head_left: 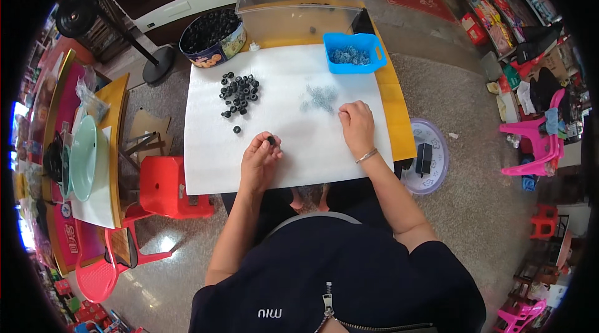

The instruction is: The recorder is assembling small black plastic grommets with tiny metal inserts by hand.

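My left hand (261, 157) is closed around a small black ring-shaped plastic part (271, 140), held above the near side of a white sheet (293, 161). My right hand (357, 126) rests on the sheet with its fingers drawn together at the edge of a scatter of tiny grey-blue pieces (319, 98). Whatever its fingertips hold is too small to make out. A loose heap of similar black parts (238, 93) lies at the left of the sheet, with one single black part (237, 129) nearer to me.
Along the table's back stand a round tin (215, 52) full of black parts, a clear plastic box (296, 18) and a blue basket (355, 68) of small grey-blue pieces. A red stool (165, 186) is left of the table; a pale basin (437, 158) sits on the floor at right.
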Available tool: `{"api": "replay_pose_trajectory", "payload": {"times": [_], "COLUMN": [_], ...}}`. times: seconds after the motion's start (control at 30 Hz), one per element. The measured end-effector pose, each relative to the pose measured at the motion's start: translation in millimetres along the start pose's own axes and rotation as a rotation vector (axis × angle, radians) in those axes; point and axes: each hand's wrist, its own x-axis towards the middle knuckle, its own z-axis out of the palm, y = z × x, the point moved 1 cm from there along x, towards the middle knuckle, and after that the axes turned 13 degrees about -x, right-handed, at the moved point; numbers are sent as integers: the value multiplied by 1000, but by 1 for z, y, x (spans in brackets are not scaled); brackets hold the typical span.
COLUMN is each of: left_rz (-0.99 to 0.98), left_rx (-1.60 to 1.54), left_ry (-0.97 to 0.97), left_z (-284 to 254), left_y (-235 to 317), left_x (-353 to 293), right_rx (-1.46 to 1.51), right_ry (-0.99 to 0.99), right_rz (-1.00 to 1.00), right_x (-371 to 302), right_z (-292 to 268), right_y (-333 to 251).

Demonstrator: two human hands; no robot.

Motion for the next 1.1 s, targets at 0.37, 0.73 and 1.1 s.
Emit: {"api": "replay_pose_trajectory", "payload": {"times": [0.37,0.73,1.1], "left_rz": [-23,-57,-74], "left_rx": [81,86,203], "left_ry": [19,29,28], "left_z": [3,-1,-2], "left_y": [3,2,0], "left_x": [-1,0,0], "right_rx": [783,907,740], "right_ry": [-332,-471,-473], "right_rz": [346,178,-40], "right_x": [-7,-14,-2], "right_z": [-14,-10,-28], "right_y": [-31,-103,-116]}}
